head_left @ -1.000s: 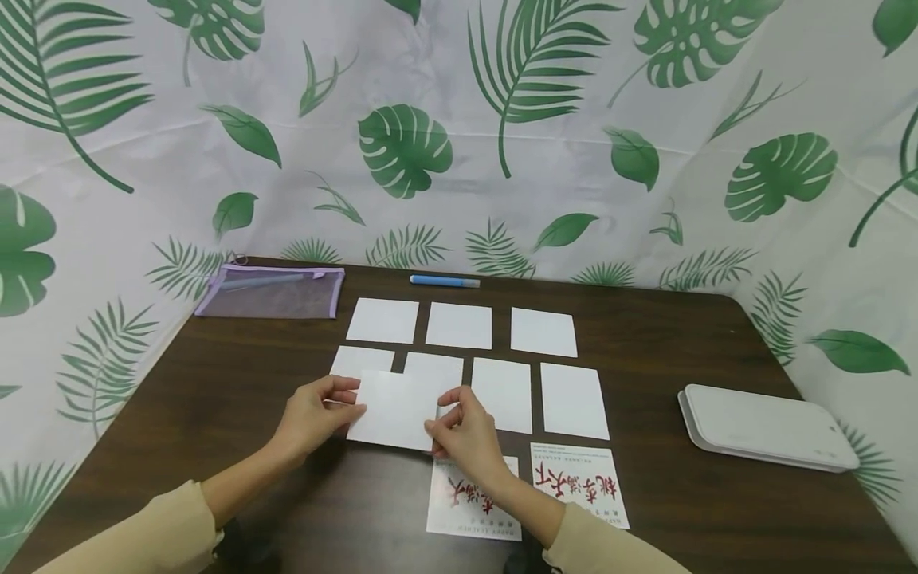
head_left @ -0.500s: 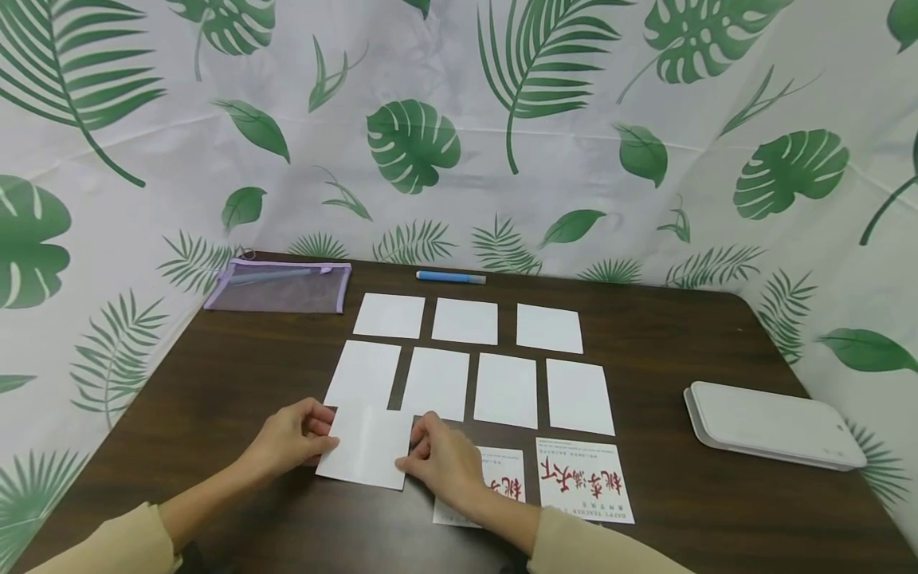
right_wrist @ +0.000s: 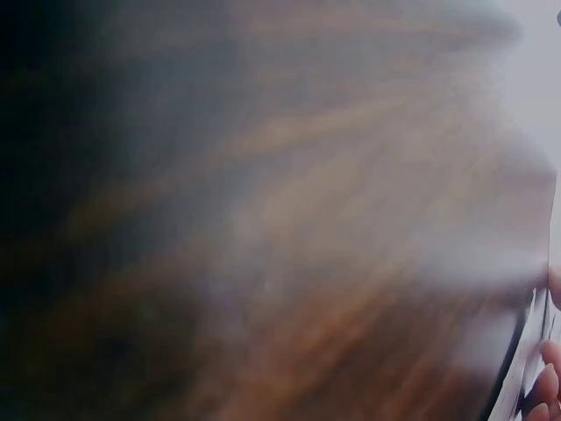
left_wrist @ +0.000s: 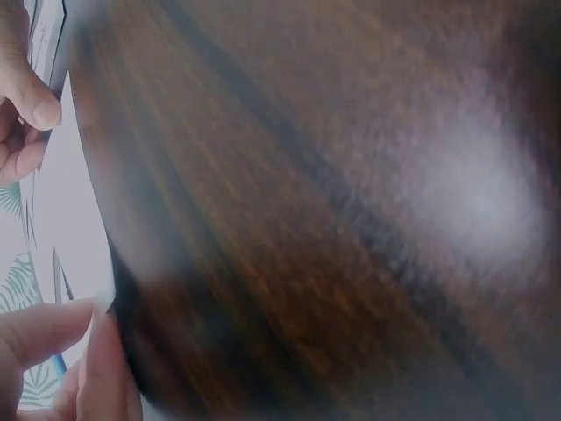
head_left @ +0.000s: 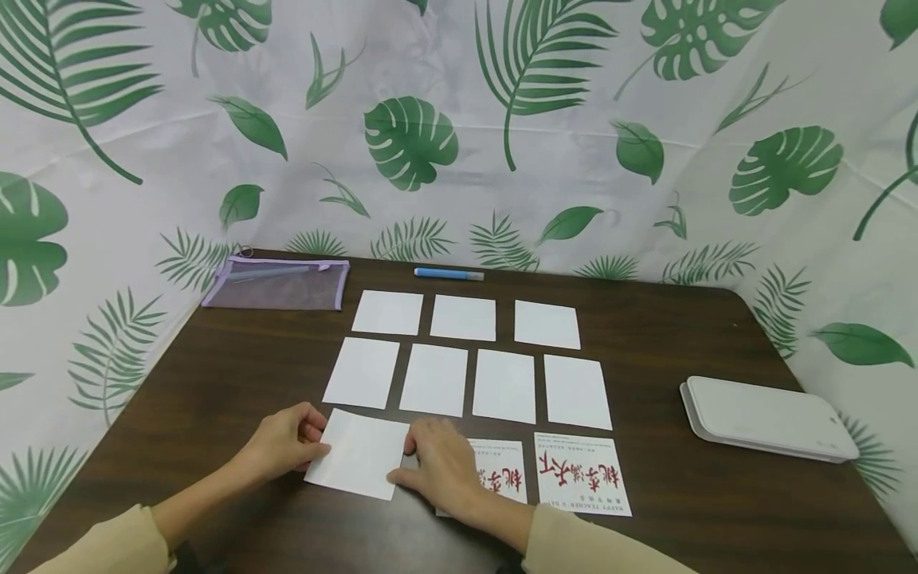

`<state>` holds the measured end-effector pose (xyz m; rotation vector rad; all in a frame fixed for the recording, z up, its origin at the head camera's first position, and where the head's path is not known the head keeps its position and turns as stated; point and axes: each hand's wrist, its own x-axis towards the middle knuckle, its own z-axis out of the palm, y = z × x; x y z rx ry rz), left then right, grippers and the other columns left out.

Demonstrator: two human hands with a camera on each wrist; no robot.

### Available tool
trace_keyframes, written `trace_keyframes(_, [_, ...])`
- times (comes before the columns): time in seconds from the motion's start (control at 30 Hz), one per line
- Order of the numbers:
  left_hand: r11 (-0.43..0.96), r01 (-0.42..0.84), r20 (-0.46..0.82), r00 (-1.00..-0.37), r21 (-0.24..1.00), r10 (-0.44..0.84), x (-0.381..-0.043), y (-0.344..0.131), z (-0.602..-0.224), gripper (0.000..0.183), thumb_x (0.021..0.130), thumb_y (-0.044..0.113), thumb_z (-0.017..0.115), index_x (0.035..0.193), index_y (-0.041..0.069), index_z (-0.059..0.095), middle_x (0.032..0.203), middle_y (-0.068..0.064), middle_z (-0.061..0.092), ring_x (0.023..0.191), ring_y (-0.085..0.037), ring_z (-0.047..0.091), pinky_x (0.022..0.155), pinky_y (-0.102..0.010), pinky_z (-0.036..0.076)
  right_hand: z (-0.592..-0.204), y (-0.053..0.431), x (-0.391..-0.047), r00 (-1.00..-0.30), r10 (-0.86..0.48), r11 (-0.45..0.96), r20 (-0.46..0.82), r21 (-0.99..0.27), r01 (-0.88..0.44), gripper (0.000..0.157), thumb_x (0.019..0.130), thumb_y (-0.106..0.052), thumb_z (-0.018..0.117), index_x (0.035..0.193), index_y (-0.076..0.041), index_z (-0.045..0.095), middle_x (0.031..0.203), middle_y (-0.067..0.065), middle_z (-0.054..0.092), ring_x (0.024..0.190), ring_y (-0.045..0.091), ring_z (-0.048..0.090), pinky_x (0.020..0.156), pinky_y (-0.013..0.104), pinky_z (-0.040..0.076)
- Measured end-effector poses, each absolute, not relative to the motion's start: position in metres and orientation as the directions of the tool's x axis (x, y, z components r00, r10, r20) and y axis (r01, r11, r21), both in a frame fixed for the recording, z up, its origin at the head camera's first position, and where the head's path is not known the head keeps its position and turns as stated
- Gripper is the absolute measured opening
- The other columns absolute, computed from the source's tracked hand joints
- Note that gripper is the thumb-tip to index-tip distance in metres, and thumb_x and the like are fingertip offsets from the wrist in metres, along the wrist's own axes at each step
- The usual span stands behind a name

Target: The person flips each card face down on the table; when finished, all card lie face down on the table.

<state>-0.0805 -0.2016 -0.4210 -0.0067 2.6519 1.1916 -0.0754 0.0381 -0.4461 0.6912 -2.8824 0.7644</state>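
Observation:
A blank white card (head_left: 361, 453) lies at a slight angle low over the near left of the table, below two rows of similar cards. My left hand (head_left: 285, 440) pinches its left edge between thumb and fingers; the left wrist view shows this grip on the card (left_wrist: 74, 210) close up. At the right edge, my right hand (head_left: 443, 469) holds the card with its thumb on the near side. Its forearm and hand partly cover a printed card with red characters (head_left: 500, 456). In the right wrist view only a few fingertips (right_wrist: 550, 386) show at the edge.
Several blank white cards (head_left: 433, 379) lie in two rows. A second printed card (head_left: 582, 476) is right of the hands. Behind are a blue marker (head_left: 448, 274) and a purple mesh pouch (head_left: 280, 287). A white case (head_left: 767, 418) lies at the right on the dark table (head_left: 645, 335).
Both hands have brought the white card left and nearer, off the second row, uncovering the cards there. In the last half second it has tilted slightly and moved a little further left.

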Motion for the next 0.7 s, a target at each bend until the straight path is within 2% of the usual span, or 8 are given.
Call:
trace_keyframes(0.43, [0.791, 0.016, -0.173, -0.973, 0.611, 0.153, -0.085, -0.200, -0.417, 0.028, 0.071, 0.006, 0.077, 0.087, 0.002, 0.055, 0.067, -0.001, 0.052, 0.057, -0.012, 0.049, 0.046, -0.024, 0.045, -0.447, 0.041, -0.075, -0.880, -0.424, 0.770, 0.213, -0.427, -0.474, 0.035, 0.068, -0.043, 0.079, 0.073, -0.022, 0.053, 0.072, -0.013, 0.047, 0.070, 0.005, 0.040, 0.059, 0.016, 0.029])
trace_keyframes(0.57, [0.788, 0.034, -0.152, -0.975, 0.615, 0.161, -0.087, -0.199, -0.416, 0.028, 0.071, 0.007, 0.077, 0.087, 0.002, 0.055, 0.068, -0.001, 0.052, 0.057, -0.012, 0.048, 0.047, -0.023, 0.044, -0.438, 0.052, -0.082, -0.882, -0.408, 0.719, 0.237, -0.511, -0.470, 0.028, 0.071, -0.037, 0.079, 0.076, -0.019, 0.058, 0.068, -0.009, 0.048, 0.066, 0.004, 0.038, 0.057, 0.016, 0.029])
trace_keyframes(0.7, [0.748, 0.146, -0.039, -0.974, 0.648, 0.224, -0.092, -0.188, -0.409, 0.030, 0.072, 0.012, 0.079, 0.090, 0.003, 0.056, 0.070, 0.001, 0.054, 0.060, -0.008, 0.048, 0.051, -0.021, 0.043, -0.424, 0.083, -0.093, -0.905, -0.352, 0.650, 0.239, -0.633, -0.420, 0.021, 0.074, -0.023, 0.079, 0.085, -0.014, 0.063, 0.068, -0.007, 0.047, 0.065, 0.006, 0.038, 0.057, 0.018, 0.033])
